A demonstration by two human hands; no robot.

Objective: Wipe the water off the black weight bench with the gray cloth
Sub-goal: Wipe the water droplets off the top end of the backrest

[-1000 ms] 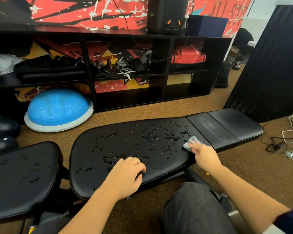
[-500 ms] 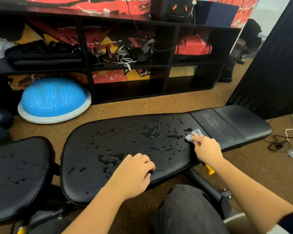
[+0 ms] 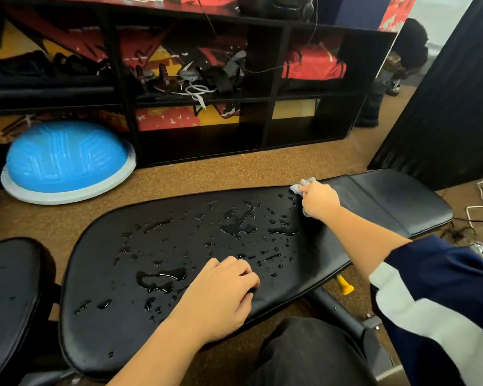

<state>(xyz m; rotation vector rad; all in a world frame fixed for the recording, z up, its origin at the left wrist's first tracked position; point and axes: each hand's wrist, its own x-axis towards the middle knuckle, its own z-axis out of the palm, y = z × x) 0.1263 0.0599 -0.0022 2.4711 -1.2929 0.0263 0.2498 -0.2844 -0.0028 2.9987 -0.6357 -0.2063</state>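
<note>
Right hand (image 3: pixel 319 200), gripping gray cloth (image 3: pixel 301 186), slid to bench's (image 3: pixel 109 330) far edge.

I count two hands of mine, a left hand (image 3: pixel 221 296) and a right hand (image 3: pixel 319 200), one gray cloth (image 3: pixel 301 186), one black weight bench (image 3: pixel 117 274), one blue dome (image 3: pixel 64 154), one black shelf unit (image 3: pixel 265 121), one yellow knob (image 3: pixel 345 286) and one dark curtain (image 3: pixel 444 107), with water drops (image 3: pixel 237 227) too many to number
</note>
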